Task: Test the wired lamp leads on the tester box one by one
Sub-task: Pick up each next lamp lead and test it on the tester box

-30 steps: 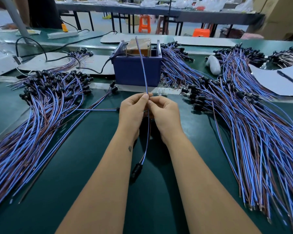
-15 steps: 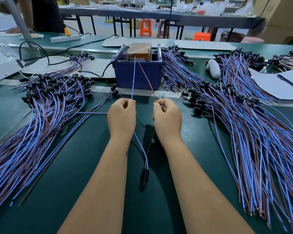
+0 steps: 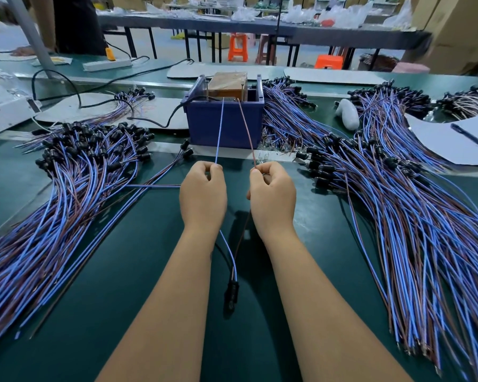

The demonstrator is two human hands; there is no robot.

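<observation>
Left hand [image 3: 203, 188]: blue wire [image 3: 219, 128] pinched | right hand [image 3: 272, 188]: brown wire [image 3: 246, 128] pinched | 2 tips held up to the box [image 3: 224, 125] at the table's far edge | lead judged light, bendy; best held near the tips

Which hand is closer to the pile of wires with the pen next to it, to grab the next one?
The right hand, probably. It pinches the brown wire nearest that heap by the pen. The left hand holds the blue wire, farther away.
</observation>
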